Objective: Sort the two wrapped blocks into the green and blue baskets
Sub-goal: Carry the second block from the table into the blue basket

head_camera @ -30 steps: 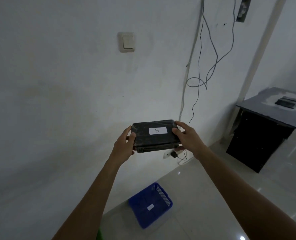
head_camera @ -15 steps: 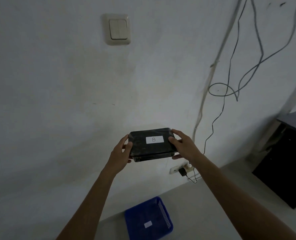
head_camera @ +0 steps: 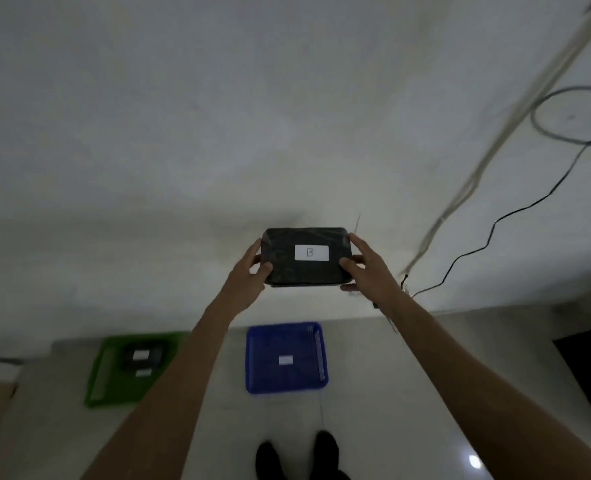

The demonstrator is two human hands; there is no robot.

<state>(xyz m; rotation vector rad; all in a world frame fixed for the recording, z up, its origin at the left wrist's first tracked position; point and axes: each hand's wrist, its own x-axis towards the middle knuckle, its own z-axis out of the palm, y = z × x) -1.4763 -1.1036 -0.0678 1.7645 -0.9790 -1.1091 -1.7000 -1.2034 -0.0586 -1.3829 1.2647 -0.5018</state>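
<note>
Both hands, left hand [head_camera: 249,271] and right hand [head_camera: 366,268], gripping black wrapped block [head_camera: 306,258] by its two short ends, up in front of white wall [head_camera: 183,133].

Block held level in the air, white label [head_camera: 311,252] with letter B facing the camera, thumbs on top, other fingers under. Below on pale floor [head_camera: 408,375]: blue basket [head_camera: 262,375] almost straight under the block, with small white tag [head_camera: 286,359] inside; green basket [head_camera: 114,389] to the left, partly hidden by left forearm, already containing second wrapped block [head_camera: 143,355]. Black cable [head_camera: 494,230] hanging on the wall at right. Dark feet [head_camera: 297,452] at bottom edge.
</note>
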